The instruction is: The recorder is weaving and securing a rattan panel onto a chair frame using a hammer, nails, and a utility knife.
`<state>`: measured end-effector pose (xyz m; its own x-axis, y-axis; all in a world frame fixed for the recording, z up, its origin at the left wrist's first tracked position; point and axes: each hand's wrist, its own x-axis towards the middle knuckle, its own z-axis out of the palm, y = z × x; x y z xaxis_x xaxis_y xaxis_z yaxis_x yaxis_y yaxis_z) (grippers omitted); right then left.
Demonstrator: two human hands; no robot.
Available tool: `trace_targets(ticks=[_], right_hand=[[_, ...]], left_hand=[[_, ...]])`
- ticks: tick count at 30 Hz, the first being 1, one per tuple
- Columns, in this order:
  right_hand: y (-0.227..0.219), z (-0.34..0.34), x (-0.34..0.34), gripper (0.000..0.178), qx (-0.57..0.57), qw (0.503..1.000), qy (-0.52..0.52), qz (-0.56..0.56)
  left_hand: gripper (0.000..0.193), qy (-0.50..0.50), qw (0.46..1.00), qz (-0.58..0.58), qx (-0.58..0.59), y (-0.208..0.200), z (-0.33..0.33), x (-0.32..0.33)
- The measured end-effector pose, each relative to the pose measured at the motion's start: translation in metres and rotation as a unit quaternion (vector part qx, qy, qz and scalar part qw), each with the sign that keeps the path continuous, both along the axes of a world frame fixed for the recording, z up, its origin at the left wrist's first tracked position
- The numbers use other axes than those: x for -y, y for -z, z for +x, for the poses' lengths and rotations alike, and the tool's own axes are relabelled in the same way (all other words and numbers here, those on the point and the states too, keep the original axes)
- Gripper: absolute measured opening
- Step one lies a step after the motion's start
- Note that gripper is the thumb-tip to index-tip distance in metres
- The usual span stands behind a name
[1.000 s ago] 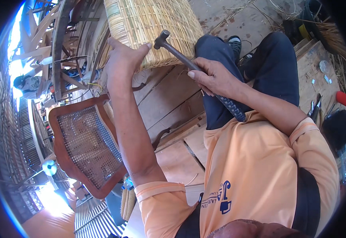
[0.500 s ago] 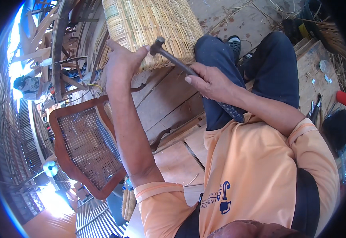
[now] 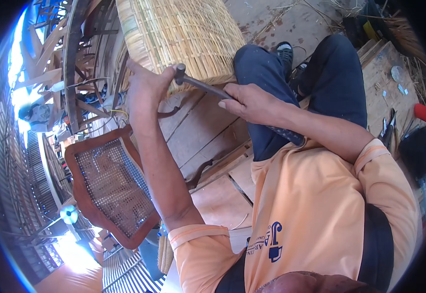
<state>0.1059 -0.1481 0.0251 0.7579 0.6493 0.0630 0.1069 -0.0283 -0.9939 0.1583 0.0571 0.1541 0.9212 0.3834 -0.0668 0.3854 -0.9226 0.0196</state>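
Observation:
A woven wicker piece of pale straw strips, perhaps a seat or chair part, lies at the top of the view beyond my knees. My left hand grips its near left corner, thumb on the woven face; the other fingers are partly hidden along the side. In my right hand is a hammer, held partway along its handle, which has a dark patterned grip at the near end. The hammer's head is close beside my left thumb, over the wicker's near edge.
A brown wooden frame with cane mesh stands to the left under my forearm. Stacked wooden frames rise at the far left. Hand tools and a red cylinder lie on a wooden board at the right.
The hammer's head has come down and left, closer to my left thumb and the wicker edge. My left hand keeps its hold on the corner. The whole view has shifted slightly.

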Motion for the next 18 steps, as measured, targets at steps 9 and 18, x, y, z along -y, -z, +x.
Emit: trace_targets(ticks=[9,18], right_hand=[[0.001,0.036,0.12,0.028,-0.242,0.957,0.156,0.025],[0.118,-0.02,0.272,0.032,-0.021,0.86,0.405,-0.309]], left_hand=[[0.077,0.013,0.996,-0.079,0.048,-0.003,-0.014,0.01],[0.083,-0.034,0.991,-0.054,0.117,-0.002,-0.054,0.024]])
